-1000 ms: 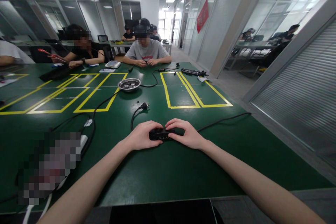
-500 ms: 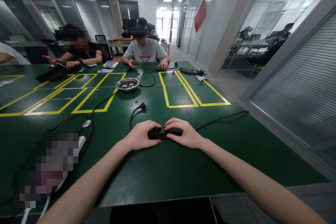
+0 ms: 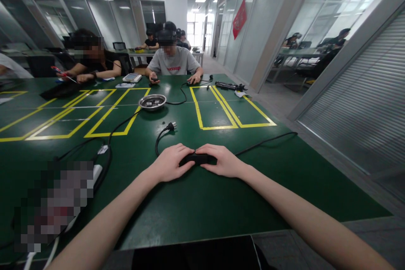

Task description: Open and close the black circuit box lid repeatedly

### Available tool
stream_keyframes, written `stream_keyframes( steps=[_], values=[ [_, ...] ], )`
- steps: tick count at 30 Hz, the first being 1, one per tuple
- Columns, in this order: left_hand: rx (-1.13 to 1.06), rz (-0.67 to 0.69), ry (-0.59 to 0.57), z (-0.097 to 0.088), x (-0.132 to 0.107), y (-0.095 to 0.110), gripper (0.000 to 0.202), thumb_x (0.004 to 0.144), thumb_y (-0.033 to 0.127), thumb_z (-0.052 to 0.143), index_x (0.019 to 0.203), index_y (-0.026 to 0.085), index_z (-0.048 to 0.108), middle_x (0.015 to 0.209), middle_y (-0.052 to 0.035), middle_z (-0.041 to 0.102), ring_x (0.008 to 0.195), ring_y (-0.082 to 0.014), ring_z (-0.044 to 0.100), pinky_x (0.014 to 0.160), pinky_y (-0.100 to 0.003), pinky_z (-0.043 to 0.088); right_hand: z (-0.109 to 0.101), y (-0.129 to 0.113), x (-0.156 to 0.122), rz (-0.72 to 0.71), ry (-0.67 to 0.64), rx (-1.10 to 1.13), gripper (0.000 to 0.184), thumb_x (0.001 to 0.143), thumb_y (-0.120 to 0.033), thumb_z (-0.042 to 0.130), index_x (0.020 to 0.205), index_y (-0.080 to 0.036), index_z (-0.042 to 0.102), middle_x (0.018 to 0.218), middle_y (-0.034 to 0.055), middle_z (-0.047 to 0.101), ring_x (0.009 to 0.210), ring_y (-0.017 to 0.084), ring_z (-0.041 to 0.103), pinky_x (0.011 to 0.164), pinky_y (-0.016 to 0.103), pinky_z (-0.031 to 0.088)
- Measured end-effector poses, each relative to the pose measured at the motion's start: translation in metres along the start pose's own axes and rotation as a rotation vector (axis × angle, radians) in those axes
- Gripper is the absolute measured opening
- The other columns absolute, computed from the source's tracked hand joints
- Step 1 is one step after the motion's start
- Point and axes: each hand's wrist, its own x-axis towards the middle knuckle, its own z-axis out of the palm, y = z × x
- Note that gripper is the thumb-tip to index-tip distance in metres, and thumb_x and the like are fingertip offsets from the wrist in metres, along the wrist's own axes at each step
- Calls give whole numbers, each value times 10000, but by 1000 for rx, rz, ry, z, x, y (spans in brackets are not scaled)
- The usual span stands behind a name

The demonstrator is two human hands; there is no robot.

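A small black device (image 3: 198, 159) lies on the green table (image 3: 196, 206) in front of me. My left hand (image 3: 171, 163) is curled round its left end and my right hand (image 3: 223, 161) round its right end, fingers closed on it from both sides. A black cable (image 3: 268, 140) runs from the device toward the right. A second black cord with a plug (image 3: 171, 126) lies just beyond my hands.
A metal bowl (image 3: 152, 102) with small parts stands further back. Yellow tape outlines (image 3: 218, 112) mark the table. A white power strip (image 3: 96, 172) and cables lie at left. Two people sit at the far side; one holds a black device. The table edge is at right.
My hands have closed in over the black device, covering more of it. The person opposite has moved their hands apart on the table.
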Motion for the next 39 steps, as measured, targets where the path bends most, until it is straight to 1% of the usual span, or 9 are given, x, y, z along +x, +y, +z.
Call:
stream_keyframes(
  steps=[4, 9, 16, 21, 26, 29, 34, 37, 39],
  values=[
    [112, 22, -21, 1, 2, -2, 347, 961, 401, 619, 1198, 153, 665, 1014, -102, 731, 906, -249, 672, 799, -357, 527, 0, -1, -1, -7, 7, -137, 310, 930, -234, 649, 1236, -189, 661, 1110, 107, 755, 1000, 237, 726, 893, 373, 580],
    [187, 33, -13, 1, 3, -2, 318, 1004, 413, 558, 1148, 159, 685, 959, -98, 723, 867, -234, 676, 787, -345, 530, 1, 0, -1, -57, 36, -205, 324, 952, -287, 648, 1254, -171, 659, 1131, 125, 758, 1019, 243, 728, 886, 368, 582],
    [147, 101, 107, 6, 3, 1, 351, 1001, 391, 552, 1250, 162, 648, 1086, -119, 755, 962, -246, 706, 856, -376, 544, 5, 0, -1, -21, 77, -254, 290, 943, -369, 686, 1155, -172, 716, 961, 106, 775, 847, 224, 728, 775, 340, 579],
    [143, 104, 97, 7, 3, 1, 312, 1004, 344, 538, 1218, 166, 678, 1063, -115, 780, 932, -244, 735, 864, -385, 540, 6, 1, 1, 30, 100, -224, 363, 889, -402, 752, 1175, -180, 718, 1040, 111, 780, 924, 235, 738, 842, 353, 579],
    [91, 54, 95, 4, 3, 4, 365, 955, 412, 604, 1200, 159, 699, 1010, -112, 780, 868, -243, 731, 830, -369, 553, 2, 0, 0, 41, 38, -212, 319, 899, -411, 742, 1109, -171, 748, 926, 100, 786, 806, 227, 738, 740, 326, 569],
    [57, 56, 63, 4, 3, 6, 351, 973, 407, 579, 1200, 165, 694, 993, -103, 778, 849, -233, 726, 813, -351, 553, 0, 0, -1, 33, 38, -206, 335, 917, -427, 720, 1133, -171, 738, 951, 104, 785, 832, 225, 740, 765, 324, 570],
    [36, 25, 48, 3, 2, 5, 327, 991, 392, 551, 1186, 177, 702, 1004, -102, 769, 857, -228, 712, 801, -333, 541, 0, 0, 0, -13, 21, -203, 325, 959, -415, 667, 1157, -161, 715, 959, 105, 780, 850, 222, 744, 786, 330, 589],
    [-25, -42, 33, 1, 2, 5, 390, 943, 479, 605, 1179, 187, 708, 1013, -87, 764, 875, -228, 702, 807, -326, 532, -1, -2, 0, -122, 40, -251, 311, 1002, -368, 603, 1223, -165, 683, 1050, 124, 773, 935, 232, 740, 835, 366, 611],
    [-85, -115, 25, -1, 3, 5, 378, 978, 484, 531, 1125, 193, 723, 1027, -73, 765, 910, -225, 698, 814, -318, 521, -1, -3, 0, -220, 65, -301, 305, 1016, -324, 577, 1264, -169, 660, 1144, 133, 758, 1043, 242, 721, 896, 396, 617]
  ],
)
